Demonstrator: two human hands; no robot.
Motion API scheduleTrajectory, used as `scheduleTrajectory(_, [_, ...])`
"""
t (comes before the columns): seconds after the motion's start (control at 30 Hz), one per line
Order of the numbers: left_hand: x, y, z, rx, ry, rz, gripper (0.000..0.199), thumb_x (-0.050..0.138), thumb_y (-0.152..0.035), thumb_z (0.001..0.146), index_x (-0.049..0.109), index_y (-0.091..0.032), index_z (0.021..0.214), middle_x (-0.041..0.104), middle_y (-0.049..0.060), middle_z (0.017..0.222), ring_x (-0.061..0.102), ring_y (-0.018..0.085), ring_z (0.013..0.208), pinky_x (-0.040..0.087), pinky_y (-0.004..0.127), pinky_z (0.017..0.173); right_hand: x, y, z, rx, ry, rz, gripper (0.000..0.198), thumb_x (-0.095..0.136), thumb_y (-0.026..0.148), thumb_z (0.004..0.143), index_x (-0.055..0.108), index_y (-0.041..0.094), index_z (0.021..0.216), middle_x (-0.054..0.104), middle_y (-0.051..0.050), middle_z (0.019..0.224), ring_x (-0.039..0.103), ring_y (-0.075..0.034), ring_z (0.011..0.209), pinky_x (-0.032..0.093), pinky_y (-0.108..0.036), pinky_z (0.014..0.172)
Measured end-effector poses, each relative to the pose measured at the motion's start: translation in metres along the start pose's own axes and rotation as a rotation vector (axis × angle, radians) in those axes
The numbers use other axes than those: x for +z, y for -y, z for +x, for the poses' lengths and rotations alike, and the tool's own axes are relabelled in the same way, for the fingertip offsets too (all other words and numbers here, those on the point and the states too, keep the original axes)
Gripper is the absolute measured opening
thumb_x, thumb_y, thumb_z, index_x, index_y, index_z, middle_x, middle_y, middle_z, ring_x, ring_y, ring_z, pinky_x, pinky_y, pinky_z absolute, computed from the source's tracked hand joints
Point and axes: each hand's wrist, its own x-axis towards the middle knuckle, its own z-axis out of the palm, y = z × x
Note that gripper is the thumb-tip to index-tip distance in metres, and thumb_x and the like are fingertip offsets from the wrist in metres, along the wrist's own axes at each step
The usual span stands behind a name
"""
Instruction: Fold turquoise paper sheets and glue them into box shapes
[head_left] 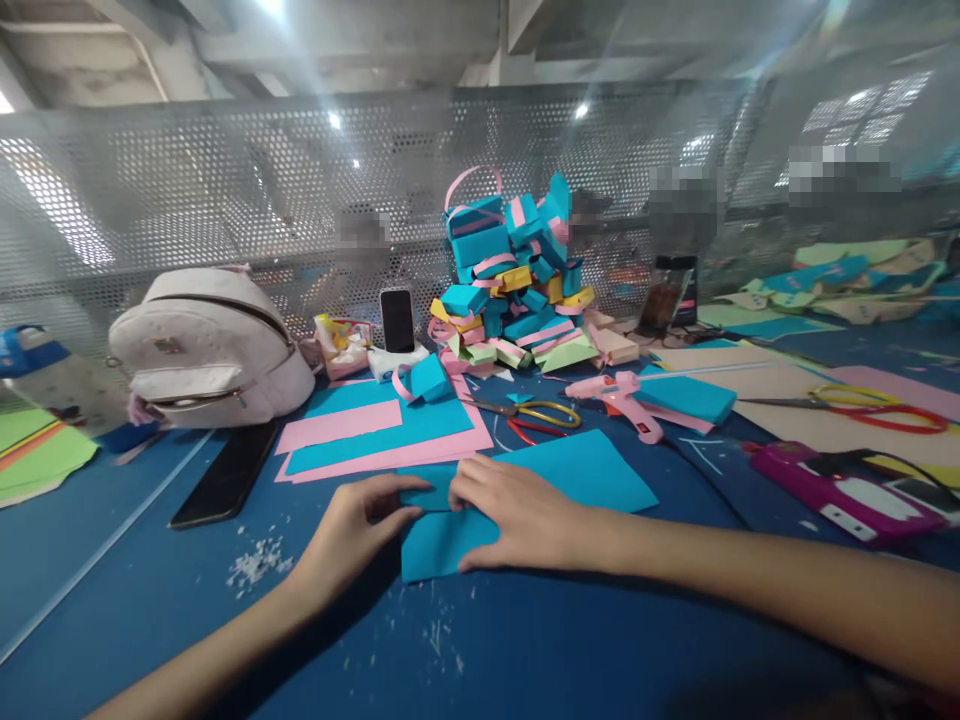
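Note:
A blue sheet of paper (442, 548) with a crease or overlapping edge across it lies on the table in front of me. At its left edge, the thumb and index finger of my left hand (358, 520) grip the paper near the crease. My right hand (525, 515) rests over the sheet's right part, its fingers bent and its thumb near the front edge, holding it down. Another stretch of blue paper (600, 470) extends from behind my right hand; whether the two are joined is hidden. Behind it are scissors (540, 410) with yellow and red handles and a pink glue gun (626, 400).
Blue and pink paper sheets (345, 430) lie behind my left hand. A heap of small paper bags (517, 290) stands at the back. A white backpack (214, 350) and a dark phone (225, 475) are left. A purple device (840, 490) and second scissors (877, 405) lie right.

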Motion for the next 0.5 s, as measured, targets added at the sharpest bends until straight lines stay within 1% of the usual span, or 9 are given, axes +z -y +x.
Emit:
scheduleTrajectory(0.07, [-0.003, -0.002, 0.002, 0.078, 0.035, 0.09, 0.021, 0.06, -0.03, 0.088, 0.074, -0.025, 0.103, 0.075, 0.004, 0.097, 0.068, 0.021, 0.088, 0.052, 0.034, 0.083, -0.002, 0.001, -0.001, -0.023, -0.02, 0.018, 0.039, 0.077, 0.042, 0.076, 0.059, 0.016, 0.099, 0.057, -0.006, 0.102, 0.053, -0.019, 0.09, 0.041, -0.028, 0.07])
scheduleTrajectory(0.1, [-0.005, -0.003, 0.004, 0.12, 0.054, 0.143, 0.021, 0.057, -0.029, 0.09, 0.073, -0.025, 0.103, 0.074, 0.004, 0.096, 0.068, 0.02, 0.088, 0.051, 0.034, 0.083, -0.004, 0.002, -0.002, -0.036, -0.029, 0.029, 0.032, 0.076, 0.036, 0.078, 0.059, 0.016, 0.097, 0.057, -0.005, 0.102, 0.053, -0.018, 0.091, 0.041, -0.027, 0.071])
scheduleTrajectory(0.13, [-0.007, -0.005, 0.005, 0.157, 0.044, 0.192, 0.021, 0.056, -0.029, 0.091, 0.074, -0.026, 0.101, 0.073, 0.004, 0.094, 0.067, 0.02, 0.086, 0.051, 0.033, 0.081, -0.006, 0.003, -0.003, -0.049, -0.037, 0.036, 0.024, 0.074, 0.03, 0.08, 0.06, 0.017, 0.095, 0.058, -0.004, 0.101, 0.054, -0.017, 0.091, 0.04, -0.027, 0.072])
scheduleTrajectory(0.2, [-0.011, -0.009, 0.01, 0.219, -0.004, 0.27, 0.02, 0.056, -0.029, 0.091, 0.075, -0.027, 0.096, 0.069, 0.005, 0.094, 0.064, 0.019, 0.087, 0.05, 0.033, 0.079, -0.011, 0.007, -0.007, -0.081, -0.054, 0.02, 0.012, 0.069, 0.019, 0.083, 0.06, 0.018, 0.091, 0.061, -0.002, 0.096, 0.054, -0.016, 0.089, 0.039, -0.026, 0.073])
scheduleTrajectory(0.27, [-0.015, -0.013, 0.017, 0.261, -0.096, 0.295, 0.016, 0.06, -0.03, 0.088, 0.076, -0.027, 0.088, 0.063, 0.005, 0.1, 0.06, 0.021, 0.096, 0.048, 0.035, 0.085, -0.015, 0.012, -0.011, -0.135, -0.068, -0.053, 0.009, 0.065, 0.014, 0.084, 0.059, 0.019, 0.09, 0.062, 0.001, 0.088, 0.054, -0.014, 0.084, 0.036, -0.027, 0.071])
scheduleTrajectory(0.33, [-0.019, -0.016, 0.024, 0.235, -0.197, 0.188, 0.012, 0.067, -0.032, 0.081, 0.074, -0.024, 0.076, 0.061, 0.005, 0.105, 0.057, 0.022, 0.105, 0.045, 0.036, 0.092, -0.016, 0.016, -0.018, -0.216, -0.107, -0.193, 0.007, 0.061, 0.014, 0.086, 0.057, 0.018, 0.087, 0.062, 0.001, 0.082, 0.051, -0.014, 0.076, 0.033, -0.028, 0.066])
scheduleTrajectory(0.37, [-0.022, -0.017, 0.028, 0.195, -0.237, 0.103, 0.014, 0.07, -0.034, 0.078, 0.071, -0.022, 0.07, 0.062, 0.005, 0.105, 0.056, 0.023, 0.105, 0.045, 0.035, 0.09, -0.016, 0.019, -0.021, -0.259, -0.148, -0.281, 0.006, 0.058, 0.013, 0.088, 0.056, 0.018, 0.085, 0.061, 0.0, 0.079, 0.049, -0.014, 0.073, 0.03, -0.029, 0.062])
scheduleTrajectory(0.43, [-0.027, -0.018, 0.035, 0.094, -0.286, -0.055, 0.023, 0.073, -0.038, 0.074, 0.066, -0.019, 0.063, 0.064, 0.005, 0.095, 0.059, 0.021, 0.093, 0.047, 0.029, 0.076, -0.013, 0.023, -0.029, -0.343, -0.253, -0.452, 0.014, 0.052, 0.011, 0.091, 0.055, 0.018, 0.079, 0.058, 0.0, 0.072, 0.044, -0.015, 0.066, 0.024, -0.031, 0.057])
scheduleTrajectory(0.5, [-0.032, -0.018, 0.038, 0.014, -0.308, -0.145, 0.027, 0.072, -0.041, 0.075, 0.062, -0.018, 0.064, 0.062, 0.001, 0.075, 0.057, 0.015, 0.072, 0.043, 0.023, 0.06, -0.009, 0.027, -0.036, -0.414, -0.339, -0.551, 0.023, 0.047, 0.009, 0.092, 0.054, 0.018, 0.072, 0.054, 0.0, 0.066, 0.041, -0.015, 0.061, 0.02, -0.032, 0.055])
